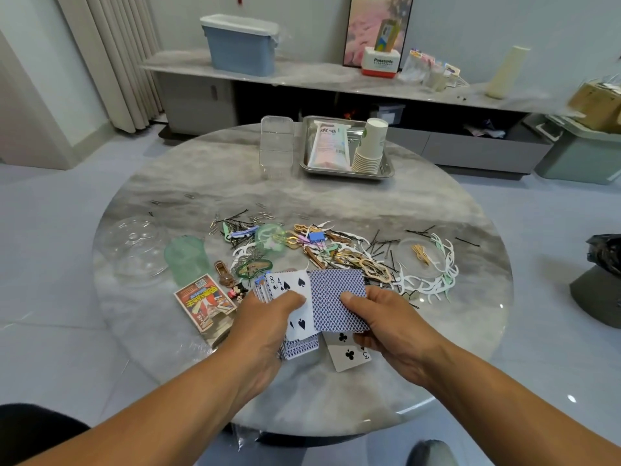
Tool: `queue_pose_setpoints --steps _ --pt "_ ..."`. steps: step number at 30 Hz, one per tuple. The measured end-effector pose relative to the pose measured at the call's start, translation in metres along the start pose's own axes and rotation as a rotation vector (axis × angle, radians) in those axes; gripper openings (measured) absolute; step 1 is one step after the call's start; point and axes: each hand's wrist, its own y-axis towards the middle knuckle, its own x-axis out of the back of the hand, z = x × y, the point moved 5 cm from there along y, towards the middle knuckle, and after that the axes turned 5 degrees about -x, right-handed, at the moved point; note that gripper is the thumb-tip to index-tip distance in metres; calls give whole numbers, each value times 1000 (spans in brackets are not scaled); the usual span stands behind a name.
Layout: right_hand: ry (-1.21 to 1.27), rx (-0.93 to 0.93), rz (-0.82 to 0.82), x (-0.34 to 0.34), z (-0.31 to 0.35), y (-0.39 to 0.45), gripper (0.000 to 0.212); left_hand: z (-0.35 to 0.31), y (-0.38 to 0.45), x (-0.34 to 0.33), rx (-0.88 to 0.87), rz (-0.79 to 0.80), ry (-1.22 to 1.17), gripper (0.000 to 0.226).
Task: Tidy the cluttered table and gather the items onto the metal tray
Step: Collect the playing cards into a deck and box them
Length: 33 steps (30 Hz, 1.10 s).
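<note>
Your left hand (268, 317) grips a fanned bunch of playing cards (295, 297) near the front middle of the round marble table (336, 196). The fan's long axis runs roughly away from you, tilted slightly left, with a spade card face up on top and an 8 and a 4 showing at its far edge; blue-backed cards stick out beneath your palm toward you. Your thumb lies across the spade card and the fingers curl underneath, so this grip is closed on the fan.

Your right hand (386, 317) holds a squared stack of blue-backed cards (337, 301), long axis also pointing away from you, just beside the fan and touching it. The thumb presses on the stack's back; the fingers wrap below, closed on it. Under that hand a face-up three of clubs (349, 354) lies flat on the table, skewed so its near end points toward your right.

The card box (205, 302) lies left of your left hand, long axis slanting away to the left. Beyond the cards spreads a heap of hairpins, clips and floss picks (322, 250).

The metal tray (386, 173) sits at the table's far side, holding a pale packet (327, 142) lying lengthwise away from you and a tilted stack of paper cups (369, 146).
</note>
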Motion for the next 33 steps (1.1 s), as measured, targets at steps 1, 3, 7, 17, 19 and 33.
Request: queue_pose_setpoints --steps 1,3,7,17,19,33 --pt "-5 30 -50 3 2 -1 15 -1 3 4 -16 -43 13 19" --pt "-233 187 -262 16 12 -4 6 -4 9 13 -25 -119 7 21" --pt "-1098 470 -503 11 15 -13 13 -7 12 17 5 -102 -22 24" --pt "-1037 212 -160 -1 -10 2 34 -1 8 12 61 -60 -17 15" --pt "-659 194 -194 6 -2 1 37 0 7 10 69 -22 12 17" --pt "-107 -5 16 4 -7 4 26 0 -7 -15 45 247 -21 43"
